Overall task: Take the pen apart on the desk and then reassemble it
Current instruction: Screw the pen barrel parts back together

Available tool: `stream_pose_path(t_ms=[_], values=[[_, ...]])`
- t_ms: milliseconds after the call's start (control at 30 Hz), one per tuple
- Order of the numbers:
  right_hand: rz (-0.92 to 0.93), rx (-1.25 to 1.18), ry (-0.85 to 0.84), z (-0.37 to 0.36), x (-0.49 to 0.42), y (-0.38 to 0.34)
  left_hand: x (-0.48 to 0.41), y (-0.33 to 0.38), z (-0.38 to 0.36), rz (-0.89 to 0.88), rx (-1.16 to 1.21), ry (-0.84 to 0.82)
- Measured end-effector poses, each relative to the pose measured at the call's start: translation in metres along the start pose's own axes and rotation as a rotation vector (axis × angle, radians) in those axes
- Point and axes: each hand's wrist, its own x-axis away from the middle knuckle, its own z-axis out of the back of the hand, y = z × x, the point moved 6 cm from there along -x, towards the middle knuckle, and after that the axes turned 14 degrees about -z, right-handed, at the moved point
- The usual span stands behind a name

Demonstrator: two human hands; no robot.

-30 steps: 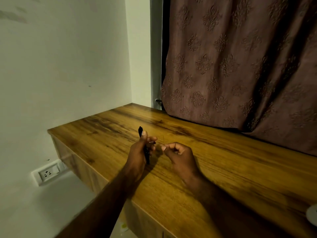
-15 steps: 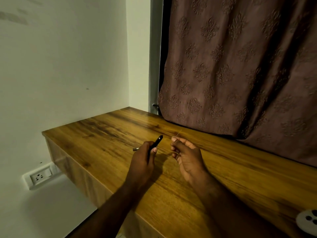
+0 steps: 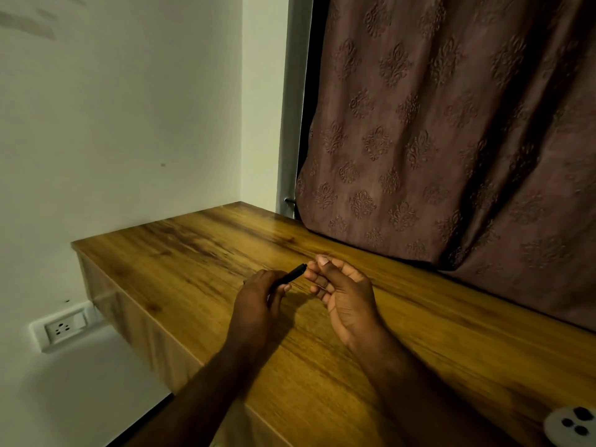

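My left hand (image 3: pixel 258 304) grips a black pen barrel (image 3: pixel 292 274) just above the wooden desk (image 3: pixel 193 246). The barrel's free end points up and to the right. My right hand (image 3: pixel 345 291) is close beside that end, palm turned towards me. Its thumb and fingertips pinch a very thin pale part, apparently the pen refill (image 3: pixel 326 255), which is mostly hidden by the fingers. The fingertips of my right hand nearly touch the barrel's end.
A brown patterned curtain (image 3: pixel 451 140) hangs over the desk's far edge. A white round plug adapter (image 3: pixel 572 422) lies at the desk's near right corner. A wall socket (image 3: pixel 63 327) sits low on the white wall, left of the desk.
The barrel has swung from upright to pointing right. My right hand has turned palm-up and moved in until its fingertips reach the barrel's end. The view has shifted slightly.
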Motion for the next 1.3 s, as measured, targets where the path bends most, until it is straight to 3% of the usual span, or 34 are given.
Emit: stream_pose_path(t_ms=[767,1300], values=[[0.114,0.036,0.066,0.008,-0.005,0.002,-0.001,0.001,0.0,-0.043,-0.039,-0.02],[0.09,0.229,0.139,0.013,-0.002,0.005,-0.001,0.001,-0.002,-0.052,-0.058,-0.038]])
